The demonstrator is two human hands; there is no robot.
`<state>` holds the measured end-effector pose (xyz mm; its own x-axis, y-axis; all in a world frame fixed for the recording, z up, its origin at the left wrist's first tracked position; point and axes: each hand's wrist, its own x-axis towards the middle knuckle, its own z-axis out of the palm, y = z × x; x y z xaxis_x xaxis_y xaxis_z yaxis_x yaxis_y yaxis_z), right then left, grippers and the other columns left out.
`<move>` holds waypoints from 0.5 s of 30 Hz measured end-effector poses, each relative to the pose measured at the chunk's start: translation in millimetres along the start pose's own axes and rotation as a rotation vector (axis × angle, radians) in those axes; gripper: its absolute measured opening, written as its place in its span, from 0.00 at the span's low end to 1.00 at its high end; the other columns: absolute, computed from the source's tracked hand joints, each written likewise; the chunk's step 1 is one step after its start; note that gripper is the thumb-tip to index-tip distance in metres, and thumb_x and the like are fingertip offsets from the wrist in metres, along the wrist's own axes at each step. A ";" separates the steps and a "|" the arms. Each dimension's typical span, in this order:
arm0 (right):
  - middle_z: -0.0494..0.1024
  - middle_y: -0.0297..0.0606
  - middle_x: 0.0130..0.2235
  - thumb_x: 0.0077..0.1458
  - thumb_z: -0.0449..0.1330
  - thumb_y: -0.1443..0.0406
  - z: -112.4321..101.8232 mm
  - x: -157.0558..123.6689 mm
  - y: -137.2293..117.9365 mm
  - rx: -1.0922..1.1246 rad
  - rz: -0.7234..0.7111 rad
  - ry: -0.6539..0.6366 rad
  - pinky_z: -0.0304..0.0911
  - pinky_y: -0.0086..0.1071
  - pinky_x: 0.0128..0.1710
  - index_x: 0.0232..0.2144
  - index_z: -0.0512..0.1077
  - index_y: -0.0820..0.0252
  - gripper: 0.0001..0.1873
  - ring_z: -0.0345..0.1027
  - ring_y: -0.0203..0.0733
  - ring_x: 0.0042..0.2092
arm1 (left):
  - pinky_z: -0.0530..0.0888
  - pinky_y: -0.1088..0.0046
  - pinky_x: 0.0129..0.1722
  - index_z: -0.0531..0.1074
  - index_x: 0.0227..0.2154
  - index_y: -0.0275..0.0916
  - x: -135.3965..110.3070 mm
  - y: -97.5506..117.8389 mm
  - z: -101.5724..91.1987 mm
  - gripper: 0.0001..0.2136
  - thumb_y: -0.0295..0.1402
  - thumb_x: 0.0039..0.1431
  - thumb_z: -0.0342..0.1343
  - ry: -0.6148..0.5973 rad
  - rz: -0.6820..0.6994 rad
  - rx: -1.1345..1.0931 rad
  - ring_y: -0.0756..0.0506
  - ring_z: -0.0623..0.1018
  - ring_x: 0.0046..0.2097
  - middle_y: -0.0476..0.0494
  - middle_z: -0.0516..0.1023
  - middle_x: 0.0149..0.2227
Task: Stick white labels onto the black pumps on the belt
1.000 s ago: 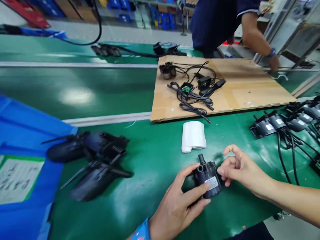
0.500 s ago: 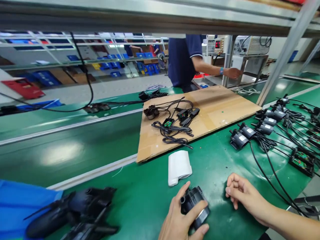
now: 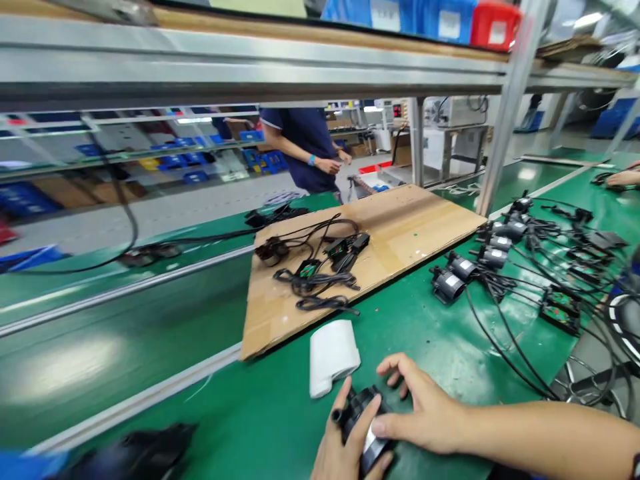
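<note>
My left hand (image 3: pixel 343 437) is wrapped round a small black pump (image 3: pixel 361 405) with a pipe stub and a white label on its side. My right hand (image 3: pixel 420 407) has come up to the pump from the right, fingers apart and curved, its thumb at the white label. Whether that thumb presses on the label or only hovers, I cannot tell. Just beyond the pump lies a white roll (image 3: pixel 334 357) of label-like strip on the green bench.
Behind the roll lies a cardboard sheet (image 3: pixel 400 230) bearing black cables and small circuit boxes. Several labelled pumps (image 3: pixel 447 285) with cables stand at the right. A metal post (image 3: pixel 507 107) and shelf rise ahead. A co-worker (image 3: pixel 305 143) stands across the bench.
My right hand has moved left to the pump, and its loosely curled fingers have spread. My left hand keeps hold of the pump. The view has swung right; the co-worker's arm has lowered.
</note>
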<state>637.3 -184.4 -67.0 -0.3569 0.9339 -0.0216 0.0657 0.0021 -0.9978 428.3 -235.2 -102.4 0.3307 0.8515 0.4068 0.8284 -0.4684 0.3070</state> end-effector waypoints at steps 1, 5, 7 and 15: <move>0.72 0.37 0.46 0.39 0.74 0.53 6.0 -0.8 -1.0 0.005 0.007 -0.025 0.63 0.45 0.43 0.48 0.68 0.48 0.33 0.64 0.53 0.47 | 0.78 0.54 0.56 0.52 0.69 0.55 -2.8 6.8 -3.4 0.36 0.31 0.62 0.60 -0.041 -0.022 -0.009 0.33 0.69 0.66 0.35 0.52 0.73; 0.70 0.41 0.51 0.56 0.65 0.52 12.6 -8.0 1.5 0.099 0.066 -0.154 0.64 0.42 0.49 0.52 0.65 0.52 0.25 0.63 0.49 0.52 | 0.71 0.47 0.62 0.40 0.72 0.47 -6.7 21.9 -13.0 0.44 0.38 0.62 0.62 -0.171 -0.005 -0.101 0.30 0.59 0.71 0.22 0.45 0.73; 0.70 0.41 0.51 0.60 0.63 0.51 5.6 -7.1 6.0 0.145 0.114 -0.198 0.64 0.41 0.52 0.52 0.65 0.52 0.23 0.63 0.47 0.53 | 0.69 0.44 0.62 0.35 0.72 0.44 -6.2 17.9 -14.1 0.46 0.42 0.63 0.61 -0.243 -0.010 -0.160 0.28 0.55 0.72 0.19 0.41 0.73; 0.74 0.42 0.53 0.57 0.66 0.46 -21.9 -5.0 13.5 0.070 0.274 -0.138 0.71 0.37 0.47 0.51 0.70 0.52 0.27 0.70 0.47 0.50 | 0.70 0.53 0.60 0.40 0.71 0.48 -7.8 8.8 -12.2 0.44 0.52 0.61 0.59 -0.151 0.058 -0.288 0.34 0.61 0.70 0.25 0.53 0.71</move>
<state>660.3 -181.2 -79.0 -0.4581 0.8391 -0.2934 0.1141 -0.2718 -0.9555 427.6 -248.9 -92.4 0.4550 0.8367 0.3048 0.6517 -0.5461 0.5263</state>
